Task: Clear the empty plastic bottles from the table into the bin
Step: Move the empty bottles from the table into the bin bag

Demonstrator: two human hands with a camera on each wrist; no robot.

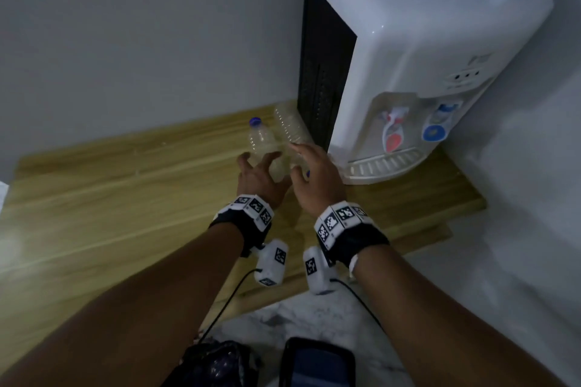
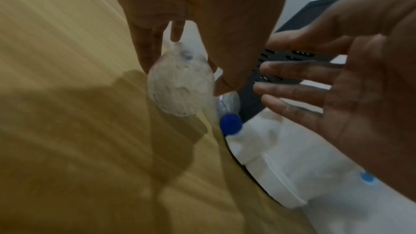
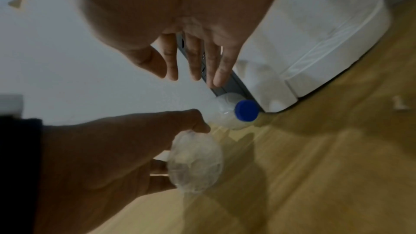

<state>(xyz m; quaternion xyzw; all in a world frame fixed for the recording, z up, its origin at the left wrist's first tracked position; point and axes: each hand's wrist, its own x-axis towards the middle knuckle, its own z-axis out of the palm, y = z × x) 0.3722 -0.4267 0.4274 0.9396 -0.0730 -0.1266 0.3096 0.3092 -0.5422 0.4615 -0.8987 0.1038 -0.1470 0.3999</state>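
Hands (image 1: 284,176) at clear, blue-capped bottles (image 1: 276,138)

Dim grey wall (image 1: 125,41), seemingly marble floor (image 1: 314,314)

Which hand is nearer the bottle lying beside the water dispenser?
Right. The right hand hovers open just above the lying bottle, not gripping it. The left hand holds the other bottle beside it.

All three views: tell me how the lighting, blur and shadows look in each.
Head view: dim overall, straight edges of the table and water dispenser bowed by the wide lens. Left wrist view: motion-smeared wood grain, a broad dark shadow under the left hand. Right wrist view: soft focus; the bottle with the blue cap looks hazy under the right hand.
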